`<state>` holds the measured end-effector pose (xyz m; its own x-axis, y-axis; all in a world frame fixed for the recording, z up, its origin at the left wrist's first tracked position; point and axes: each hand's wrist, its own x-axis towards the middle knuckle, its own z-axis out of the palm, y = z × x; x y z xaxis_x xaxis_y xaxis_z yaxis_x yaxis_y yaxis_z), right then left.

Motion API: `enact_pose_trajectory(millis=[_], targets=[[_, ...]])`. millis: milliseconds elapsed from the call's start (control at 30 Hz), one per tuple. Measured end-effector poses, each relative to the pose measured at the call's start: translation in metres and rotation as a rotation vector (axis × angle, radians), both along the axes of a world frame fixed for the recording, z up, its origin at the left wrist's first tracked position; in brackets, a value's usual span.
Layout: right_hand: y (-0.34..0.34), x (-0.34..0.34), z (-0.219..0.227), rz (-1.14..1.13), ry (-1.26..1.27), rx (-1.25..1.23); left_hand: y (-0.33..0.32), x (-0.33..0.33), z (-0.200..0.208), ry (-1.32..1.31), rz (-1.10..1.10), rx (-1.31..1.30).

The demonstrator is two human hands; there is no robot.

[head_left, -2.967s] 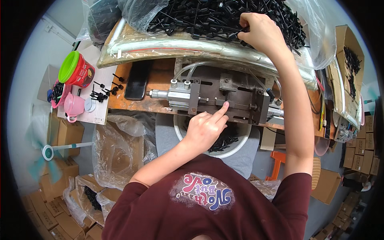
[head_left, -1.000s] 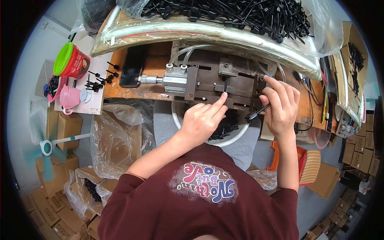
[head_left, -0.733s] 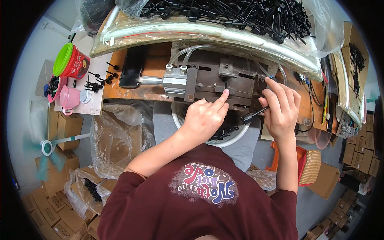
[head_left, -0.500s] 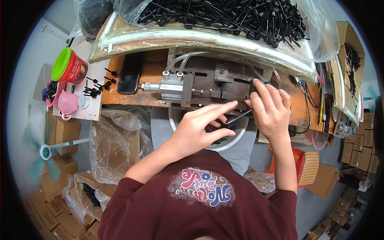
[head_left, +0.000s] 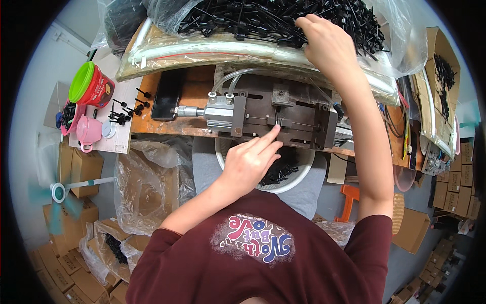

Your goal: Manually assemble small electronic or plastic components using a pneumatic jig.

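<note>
My left hand (head_left: 251,164) is open, its index finger stretched out and its tip at the small block in the middle of the metal clamping fixture (head_left: 298,133). A dark piece sits upright at that block, partly behind the fingertip. My right hand (head_left: 330,45) is up at the heap of black stemmed plastic parts (head_left: 238,19), its fingers bent in among them. What those fingers hold is hidden. Beneath the left hand, a white basket (head_left: 309,169) with black pieces in it rests between my legs.
An air cylinder (head_left: 220,112) with clear hoses forms the fixture's left side. Left of it lie a phone (head_left: 166,96), loose black parts (head_left: 119,117), a red tub (head_left: 96,87) and a pink cup (head_left: 89,129). The heap's plastic-wrapped padded edge (head_left: 202,50) crosses behind the fixture.
My right hand has left the fixture's right end and gone up to the heap. The dark rod between the hands has gone from view. My left index finger has moved onto the fixture's middle.
</note>
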<state>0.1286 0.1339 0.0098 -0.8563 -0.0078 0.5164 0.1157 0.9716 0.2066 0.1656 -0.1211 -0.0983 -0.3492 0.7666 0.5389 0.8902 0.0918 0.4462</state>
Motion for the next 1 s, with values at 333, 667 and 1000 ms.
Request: enact_pose_trajectory(millis=[333,667,1000], targets=[[0.041,-0.012,0.007,0.069,-0.002,-0.323,0.013,-0.003,-0.012,0.109,0.029,-0.114],[0.046,0.034,0.032,0.314,0.288,-1.663,0.011,-0.005,-0.007,0.048,-0.012,-0.015],[-0.065,0.108,-0.011,0.286,0.119,-1.938,0.002,-0.018,0.061,-0.295,-0.004,0.367]])
